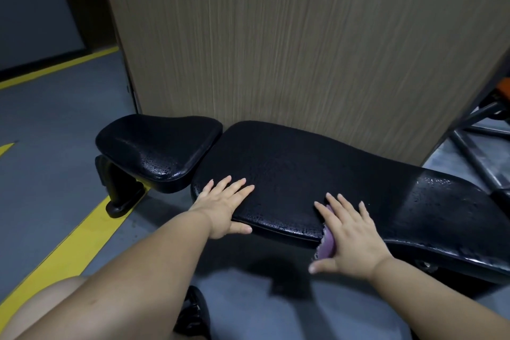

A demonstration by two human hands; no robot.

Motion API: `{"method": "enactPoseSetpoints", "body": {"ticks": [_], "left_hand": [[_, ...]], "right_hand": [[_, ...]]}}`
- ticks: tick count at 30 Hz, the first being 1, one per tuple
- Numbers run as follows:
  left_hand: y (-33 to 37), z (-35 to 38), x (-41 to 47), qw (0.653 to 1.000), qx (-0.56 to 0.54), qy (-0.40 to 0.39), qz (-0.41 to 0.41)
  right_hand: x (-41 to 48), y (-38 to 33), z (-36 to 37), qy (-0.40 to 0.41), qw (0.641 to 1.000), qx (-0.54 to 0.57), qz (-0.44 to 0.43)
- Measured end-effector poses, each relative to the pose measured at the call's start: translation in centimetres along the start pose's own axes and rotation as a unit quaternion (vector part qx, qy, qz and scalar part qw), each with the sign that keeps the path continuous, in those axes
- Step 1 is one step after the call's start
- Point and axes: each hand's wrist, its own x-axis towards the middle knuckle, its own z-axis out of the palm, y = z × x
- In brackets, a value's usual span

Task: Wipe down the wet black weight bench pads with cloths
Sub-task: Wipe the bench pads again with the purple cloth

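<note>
Hands both flat, fingers straight and spread: right hand [350,237], lower right of centre, presses purple cloth [327,246] onto near edge of long black pad [303,174]. Left hand [223,207], centre frame, rests bare on pad top, thumb over near edge, holding nothing. Pad beaded with water, as is smaller seat pad [157,146] just beside its left end; wood-grain panel [303,36] fills upper frame behind, grey floor [55,132] with yellow line [69,251] at lower left.

Wet long pad [317,174], seat pad [157,146] beside; purple cloth [327,243] on edge.
</note>
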Motion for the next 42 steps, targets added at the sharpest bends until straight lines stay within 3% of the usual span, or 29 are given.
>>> {"method": "enactPoseSetpoints", "body": {"ticks": [5, 12, 21, 25, 32, 34, 38, 42], "left_hand": [[0.1, -0.2, -0.1, 1.000, -0.009, -0.001, 0.001], [0.3, -0.2, 0.2, 1.000, -0.023, -0.010, -0.016], [0.4, -0.4, 0.2, 0.999, -0.026, -0.015, -0.032], [0.6, -0.5, 0.2, 0.998, -0.033, -0.023, -0.044], [5.3, -1.5, 0.8, 0.988, -0.048, -0.063, -0.130], [7.6, -1.7, 1.4, 0.993, -0.028, -0.056, -0.105], [11.4, -2.1, 2.5, 0.998, 0.030, -0.048, 0.035], [12.5, -2.1, 4.1, 0.995, 0.030, -0.060, 0.080]], "right_hand": [[1.5, -2.9, -0.1, 0.056, 0.997, 0.046, 0.020], [3.7, -6.1, -0.5, 0.023, 0.999, 0.024, -0.017], [1.9, -2.3, 0.2, 0.066, 0.997, 0.019, -0.025], [0.0, 1.6, 0.8, 0.076, 0.997, -0.011, 0.031], [-1.5, 3.9, 0.2, 0.041, 0.997, 0.009, 0.069], [-1.0, 2.8, 0.2, 0.043, 0.998, 0.000, 0.044], [0.5, 0.0, 0.4, 0.062, 0.998, -0.017, -0.014], [0.7, 0.6, 1.7, 0.083, 0.996, -0.015, -0.026]]}}
